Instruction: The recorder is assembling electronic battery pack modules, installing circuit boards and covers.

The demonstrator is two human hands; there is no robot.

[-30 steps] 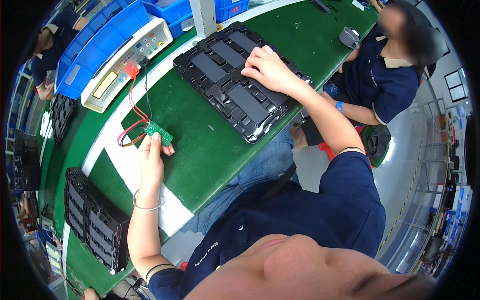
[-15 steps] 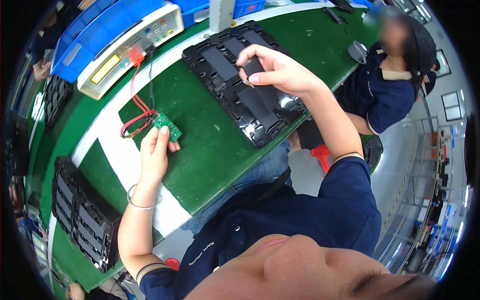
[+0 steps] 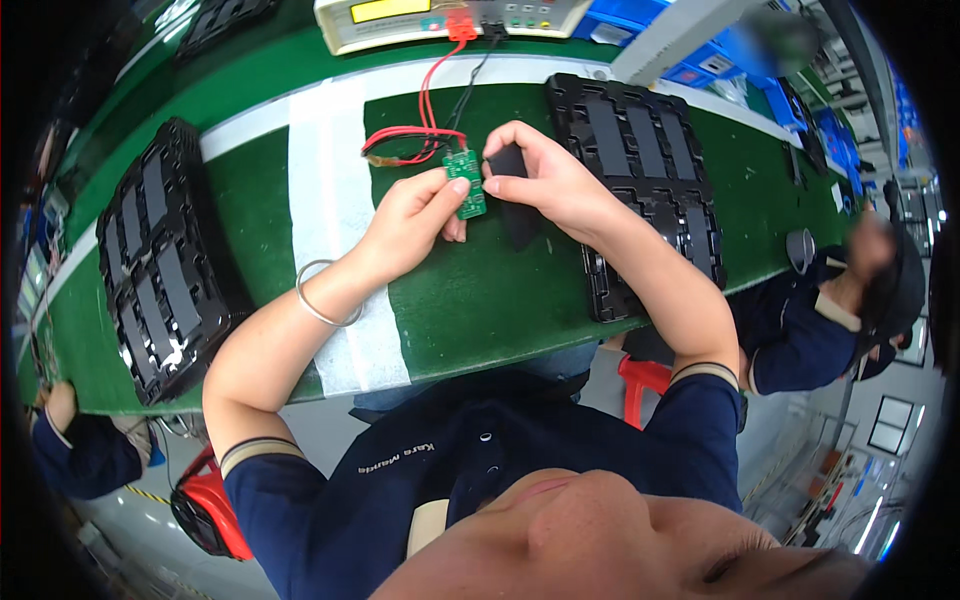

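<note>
Circuit board (image 3: 466, 182) sits at table (image 3: 500, 290) centre, between left hand (image 3: 412, 215) and right hand (image 3: 545, 180). Wires (image 3: 420, 140) run behind it to the tester (image 3: 440, 20) at the far edge. One tray (image 3: 160, 260) lies left, another tray (image 3: 640, 180) right.

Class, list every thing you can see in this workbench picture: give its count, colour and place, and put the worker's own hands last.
circuit board: one, green, pinched above the mat centre
flat black piece: one, black, beside the board
wires: red and black, running from the board up to the tester
tester box: one, cream with yellow window, back edge
right tray: one, black, slotted, right of the hands
left tray: one, black, slotted, far left
bench mat: green with white stripes
stool: red, under the bench
co-worker: one, dark blue clothes, right
bracelet: one, silver, left wrist
left hand: holds the circuit board
right hand: holds the flat black piece
</note>
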